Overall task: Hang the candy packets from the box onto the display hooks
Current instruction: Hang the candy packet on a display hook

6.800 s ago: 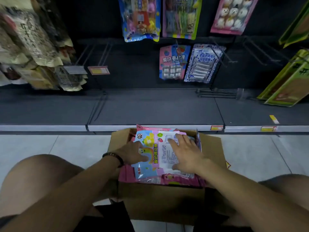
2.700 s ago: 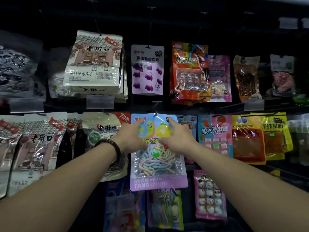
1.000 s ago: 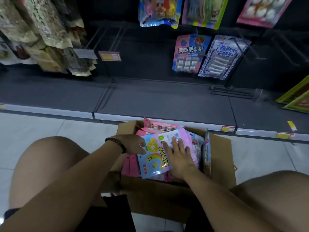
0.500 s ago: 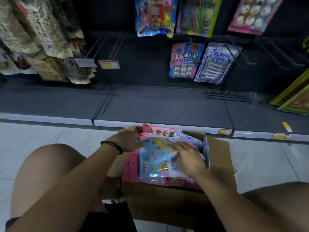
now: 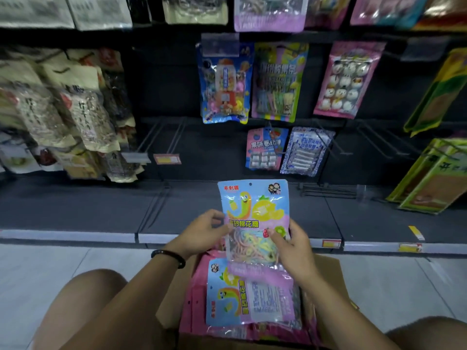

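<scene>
**One packet up out of the box**

Half a second ago the blue-and-pink candy packet [image 5: 252,223] lay flat on the pile; now it stands upright above the box [image 5: 328,269], front facing the person, and the view has tipped up toward the shelves.

The left hand [image 5: 202,232] has its fingers closed on the packet's left edge at mid-height. The right hand [image 5: 294,248] pinches the right edge, thumb across the clear window. Both grip the film, nothing else.

I'd call it light and floppy: thin glossy film, soft candy strands inside, likely to sag or slip if held low. Better to hold it near the stiffer header, either side of the punched hole [image 5: 250,184].

More packets [image 5: 249,296] lie stacked in the box below. Beyond, bare display hooks [image 5: 161,135] jut from the dark back panel, well apart from the lifted packet.
</scene>
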A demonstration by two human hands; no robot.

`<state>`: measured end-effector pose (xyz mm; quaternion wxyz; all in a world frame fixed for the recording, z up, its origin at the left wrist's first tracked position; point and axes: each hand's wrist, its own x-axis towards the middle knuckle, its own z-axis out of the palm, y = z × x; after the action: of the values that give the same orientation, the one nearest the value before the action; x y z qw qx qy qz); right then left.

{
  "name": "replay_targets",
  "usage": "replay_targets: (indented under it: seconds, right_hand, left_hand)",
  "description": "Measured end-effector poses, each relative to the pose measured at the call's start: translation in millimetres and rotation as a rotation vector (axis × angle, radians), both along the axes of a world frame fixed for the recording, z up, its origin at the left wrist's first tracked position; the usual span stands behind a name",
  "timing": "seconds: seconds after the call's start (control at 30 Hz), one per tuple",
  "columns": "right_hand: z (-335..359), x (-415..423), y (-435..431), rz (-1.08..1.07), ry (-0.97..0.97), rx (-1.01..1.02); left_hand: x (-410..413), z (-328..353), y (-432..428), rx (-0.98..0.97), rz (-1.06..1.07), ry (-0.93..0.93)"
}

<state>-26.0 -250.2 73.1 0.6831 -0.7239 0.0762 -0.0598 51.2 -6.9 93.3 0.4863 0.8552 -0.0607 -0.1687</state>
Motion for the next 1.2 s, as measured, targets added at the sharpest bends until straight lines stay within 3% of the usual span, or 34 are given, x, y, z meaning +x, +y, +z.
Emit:
replay_targets:
  seconds: [0.17,0.33,0.47,0.67,0.93,1.1,1.2]
  right_hand:
    - [46.2,3.2,-3.5,-0.009,-0.051,0.065]
    - [92.3,11.8,-6.7,-0.134,-0.16,0.018]
    - [152.7,14.1,-18.8,-0.091,-0.32,-0.182]
    - [251.3,40.6,-35.0,-0.03,-0.472,-0.45]
    - [375.3,98.5,-39.4,-0.065,-0.588,-0.578]
    - [444.1,146.5,-42.8,-0.104,-0.64,-0.647]
    - [476.2,173.7,-43.8,-0.148,-0.671,-0.675]
  left_hand:
    - [10.0,38.9,-9.1,-0.263,0.191,-0.017]
    - [6.2,95.6,-21.2,-0.355,0.214,-0.249]
    - [0.8,149.4,-28.9,-0.387,0.176,-0.413]
    - [21.3,251.2,-36.9,-0.328,0.052,-0.726]
    - [77.8,373.6,-48.2,-0.242,-0.069,-0.901]
    - [114.3,432.5,-57.5,-0.033,0.024,-1.078]
    - [137.5,463.3,-58.5,-0.023,0.036,-1.154]
